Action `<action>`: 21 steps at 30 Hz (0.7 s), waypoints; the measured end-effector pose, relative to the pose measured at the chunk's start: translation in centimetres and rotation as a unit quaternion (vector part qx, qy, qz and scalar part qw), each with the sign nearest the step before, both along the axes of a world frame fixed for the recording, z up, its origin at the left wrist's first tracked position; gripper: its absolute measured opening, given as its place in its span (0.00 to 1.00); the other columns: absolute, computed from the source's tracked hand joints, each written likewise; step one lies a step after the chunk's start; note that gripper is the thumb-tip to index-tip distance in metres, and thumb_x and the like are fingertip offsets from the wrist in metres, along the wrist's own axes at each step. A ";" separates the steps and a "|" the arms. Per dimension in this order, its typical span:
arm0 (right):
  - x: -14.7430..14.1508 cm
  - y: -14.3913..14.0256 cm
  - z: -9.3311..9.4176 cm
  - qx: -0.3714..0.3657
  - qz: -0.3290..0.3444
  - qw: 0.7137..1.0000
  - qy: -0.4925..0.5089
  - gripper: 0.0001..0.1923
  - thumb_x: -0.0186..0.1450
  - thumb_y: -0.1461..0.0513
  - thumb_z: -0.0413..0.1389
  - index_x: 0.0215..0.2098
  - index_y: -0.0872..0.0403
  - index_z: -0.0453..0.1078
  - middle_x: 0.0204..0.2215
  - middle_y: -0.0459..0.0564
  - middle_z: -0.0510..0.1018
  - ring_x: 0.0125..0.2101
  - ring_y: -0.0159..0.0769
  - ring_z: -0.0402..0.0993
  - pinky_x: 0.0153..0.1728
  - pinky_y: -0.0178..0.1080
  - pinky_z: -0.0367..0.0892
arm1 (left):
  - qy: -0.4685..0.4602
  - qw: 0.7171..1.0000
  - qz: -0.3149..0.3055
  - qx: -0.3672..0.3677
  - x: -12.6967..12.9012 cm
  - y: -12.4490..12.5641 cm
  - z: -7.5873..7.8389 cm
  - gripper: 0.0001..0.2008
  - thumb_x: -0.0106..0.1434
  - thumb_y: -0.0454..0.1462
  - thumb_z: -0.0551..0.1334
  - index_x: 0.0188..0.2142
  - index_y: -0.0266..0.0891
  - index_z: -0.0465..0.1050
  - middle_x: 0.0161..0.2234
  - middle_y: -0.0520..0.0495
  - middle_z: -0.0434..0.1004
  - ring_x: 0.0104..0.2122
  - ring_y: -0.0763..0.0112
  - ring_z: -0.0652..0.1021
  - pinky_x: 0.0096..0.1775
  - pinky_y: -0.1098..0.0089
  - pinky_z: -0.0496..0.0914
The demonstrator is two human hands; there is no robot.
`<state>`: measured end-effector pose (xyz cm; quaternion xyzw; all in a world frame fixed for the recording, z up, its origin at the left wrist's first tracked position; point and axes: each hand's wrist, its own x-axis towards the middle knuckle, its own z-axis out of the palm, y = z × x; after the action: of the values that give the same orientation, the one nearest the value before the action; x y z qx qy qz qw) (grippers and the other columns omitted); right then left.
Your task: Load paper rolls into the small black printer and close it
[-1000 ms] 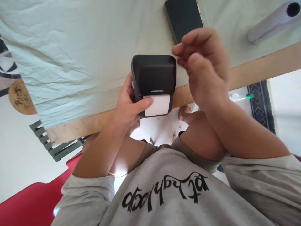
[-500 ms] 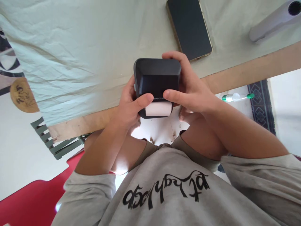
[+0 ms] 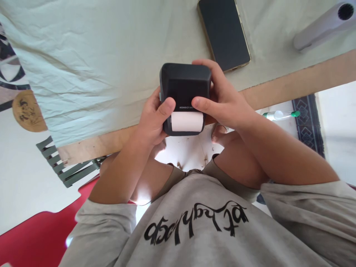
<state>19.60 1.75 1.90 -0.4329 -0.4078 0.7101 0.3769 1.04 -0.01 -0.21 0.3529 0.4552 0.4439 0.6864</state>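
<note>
A creased pale-green cloth (image 3: 83, 44) covers the wooden bench (image 3: 300, 81), bare along its edge, above a bright white floor (image 3: 338, 122) with a dark patterned mat (image 3: 308, 128), green slatted furniture (image 3: 80, 174) and red seating (image 3: 36, 237).

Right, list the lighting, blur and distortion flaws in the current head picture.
Head view: glare burns out part of the left thigh; head view: the floor between the legs is washed out; head view: the end of the black device's small lettering is too soft to read; head view: wide-angle stretching enlarges the grey shirt.
</note>
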 end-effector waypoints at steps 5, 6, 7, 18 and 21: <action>0.3 -0.2 -0.4 0.104 0.005 0.992 -0.070 0.40 0.58 0.47 0.71 0.64 0.37 0.61 0.56 0.46 0.73 0.43 0.36 0.80 0.29 0.30 0.78 | -0.076 0.996 0.030 -0.034 0.3 0.8 -0.3 0.31 0.69 0.61 0.52 0.46 0.39 0.77 0.42 0.42 0.84 0.56 0.49 0.80 0.45 0.58 0.81; 0.3 -0.1 -0.6 0.131 0.011 0.988 -0.083 0.41 0.59 0.45 0.69 0.65 0.37 0.59 0.61 0.47 0.69 0.45 0.38 0.80 0.29 0.31 0.78 | -0.078 0.995 0.052 -0.045 0.4 0.9 -0.3 0.31 0.71 0.60 0.49 0.45 0.39 0.78 0.41 0.43 0.84 0.57 0.51 0.79 0.48 0.58 0.81; 0.4 -0.1 -0.7 0.155 0.019 0.983 -0.096 0.42 0.59 0.43 0.67 0.66 0.37 0.57 0.65 0.48 0.64 0.47 0.39 0.79 0.29 0.32 0.79 | -0.079 0.993 0.067 -0.059 0.5 1.0 -0.2 0.30 0.73 0.58 0.47 0.43 0.38 0.79 0.40 0.43 0.85 0.58 0.52 0.79 0.51 0.58 0.80; 0.7 0.6 -2.0 0.326 0.058 0.918 -0.219 0.45 0.60 0.40 0.62 0.70 0.41 0.53 0.69 0.50 0.60 0.56 0.44 0.73 0.39 0.38 0.80 | -0.092 0.991 0.090 -0.022 0.2 0.5 -0.5 0.19 0.73 0.50 0.56 0.35 0.40 0.76 0.39 0.45 0.85 0.60 0.52 0.77 0.57 0.57 0.77; 1.3 0.9 -1.2 0.391 0.034 0.869 -0.302 0.41 0.60 0.41 0.63 0.66 0.43 0.62 0.64 0.53 0.66 0.52 0.44 0.74 0.38 0.40 0.79 | -0.126 0.989 0.061 -0.040 0.4 0.6 -0.1 0.21 0.74 0.51 0.52 0.41 0.40 0.77 0.43 0.44 0.84 0.63 0.52 0.75 0.57 0.55 0.77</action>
<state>20.94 2.69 0.69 -0.4295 -0.7605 0.3392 0.3494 1.41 0.55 -0.34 0.2380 0.4035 0.5074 0.7232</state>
